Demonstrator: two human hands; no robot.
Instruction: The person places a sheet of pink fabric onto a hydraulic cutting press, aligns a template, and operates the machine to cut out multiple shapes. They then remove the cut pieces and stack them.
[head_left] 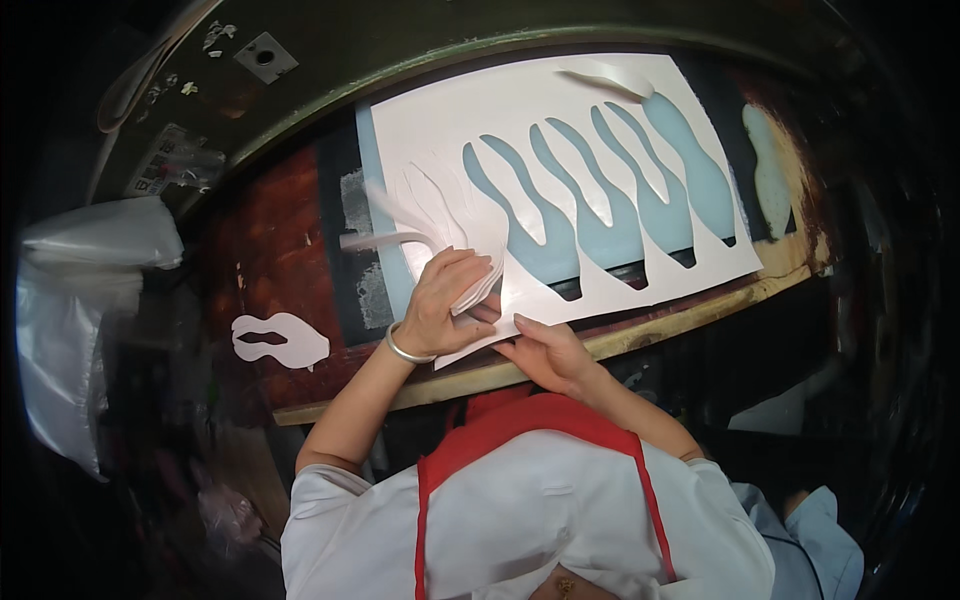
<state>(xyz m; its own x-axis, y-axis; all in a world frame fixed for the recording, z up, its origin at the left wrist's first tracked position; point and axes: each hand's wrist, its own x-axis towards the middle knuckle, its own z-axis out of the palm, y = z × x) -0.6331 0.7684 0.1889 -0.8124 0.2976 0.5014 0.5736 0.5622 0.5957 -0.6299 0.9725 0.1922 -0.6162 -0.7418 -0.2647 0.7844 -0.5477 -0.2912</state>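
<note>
A large white sheet (505, 98) with several wavy U-shaped cut-outs lies on a light blue board (612, 238), which shows through the gaps. My left hand (447, 290), with a bracelet at its wrist, is closed around a bundle of thin white cut pieces (480, 215) over the sheet's left part. Long strips of the bundle stick out to the left and look blurred. My right hand (550, 353) pinches the sheet's near edge, thumb on top and fingers beneath. The tips of my left fingers are partly hidden by the bundle.
One white cut piece (280, 340) lies on the reddish-brown table (265, 260) at left. A curled strip (608, 77) rests on the sheet's far right corner. A wooden edge (690, 315) runs along the front. Clear plastic bags (100, 240) hang at far left; a green machine body (330, 55) stands behind.
</note>
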